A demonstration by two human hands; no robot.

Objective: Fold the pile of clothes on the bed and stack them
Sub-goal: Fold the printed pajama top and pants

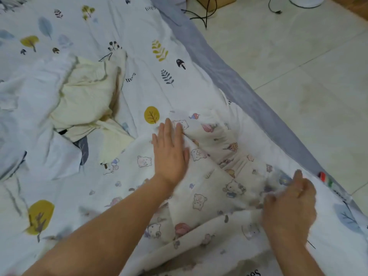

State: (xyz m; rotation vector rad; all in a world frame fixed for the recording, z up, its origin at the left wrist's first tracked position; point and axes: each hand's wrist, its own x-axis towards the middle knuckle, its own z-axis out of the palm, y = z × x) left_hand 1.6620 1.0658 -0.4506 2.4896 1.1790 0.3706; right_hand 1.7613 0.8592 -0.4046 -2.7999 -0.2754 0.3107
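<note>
Pressing flat on the cartoon-print garment (201, 176): left hand (170, 150), fingers straight and together, palm down, grasping nothing. Pinching the same garment at its edge nearest the bed's grey border (239, 84): right hand (290, 204), fingers curled round a bunched fold of cloth.

Position of the cartoon-print garment: spread on the bed sheet (139, 46), directly beside the grey border, partly folded over itself, with a diagonal crease running from the left hand's fingertips toward the right hand. Gathered waistband-like band visible between the two hands, on the side toward the grey border. Print: small bears, cats and pink shapes on white.

Position of remaining clothes: cream-yellow garment (85, 96) lying crumpled, well away from the grey border and beyond the left hand; white garment (35, 84) bunched against it on the side farther from the border. Both unfolded.

Bed sheet: white with yellow trees, grey leaves and a black mushroom motif. Small red and green tag (324, 178) at the bed's edge, just beyond the right hand.

Beyond the grey border: tiled floor (298, 76), with black cables (205, 14) lying on it at the far end.
</note>
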